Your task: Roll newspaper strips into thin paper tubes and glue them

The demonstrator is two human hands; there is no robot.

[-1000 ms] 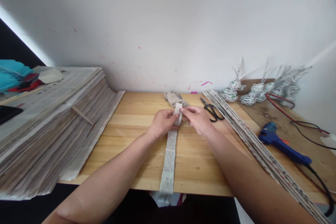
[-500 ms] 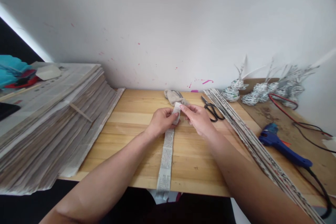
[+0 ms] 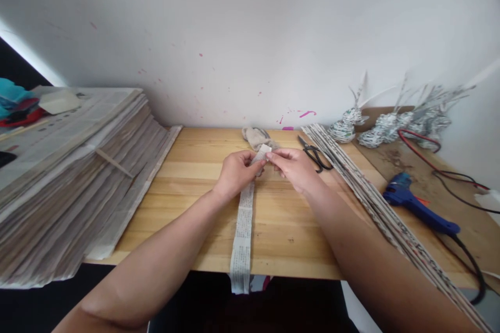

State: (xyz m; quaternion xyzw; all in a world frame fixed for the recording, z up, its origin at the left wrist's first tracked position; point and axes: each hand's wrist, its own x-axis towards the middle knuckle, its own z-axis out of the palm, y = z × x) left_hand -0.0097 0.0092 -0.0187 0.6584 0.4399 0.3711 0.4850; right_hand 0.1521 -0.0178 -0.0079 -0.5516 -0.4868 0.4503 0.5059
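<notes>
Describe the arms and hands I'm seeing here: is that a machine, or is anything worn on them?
They are human. The left hand and right hand have no gloves. The left forearm and right forearm are bare, with no sleeve, watch, bracelet or cable in view. Rings can't be ruled out, since some fingers are partly hidden.
</notes>
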